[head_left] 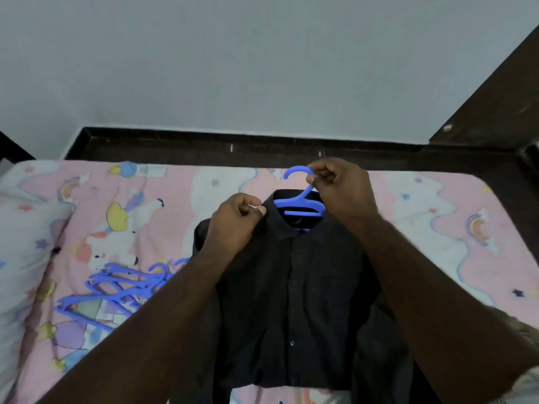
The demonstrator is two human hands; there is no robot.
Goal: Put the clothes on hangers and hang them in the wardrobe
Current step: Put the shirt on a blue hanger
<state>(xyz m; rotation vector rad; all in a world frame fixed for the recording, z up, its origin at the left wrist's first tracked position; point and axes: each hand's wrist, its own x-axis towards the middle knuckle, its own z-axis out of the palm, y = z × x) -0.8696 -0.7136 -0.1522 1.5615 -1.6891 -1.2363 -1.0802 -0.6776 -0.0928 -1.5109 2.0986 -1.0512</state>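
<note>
My right hand (338, 188) pinches the blue hanger (300, 199); my left hand (236, 220) pinches the black shirt (291, 272) shoulder; I should tug it snug.

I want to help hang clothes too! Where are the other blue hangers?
The spare blue hangers lie in a pile on the pink bedsheet, low on the left, beside the black shirt and near the pillow.

Dim, soft, perhaps slightly motion-blurred.
</note>
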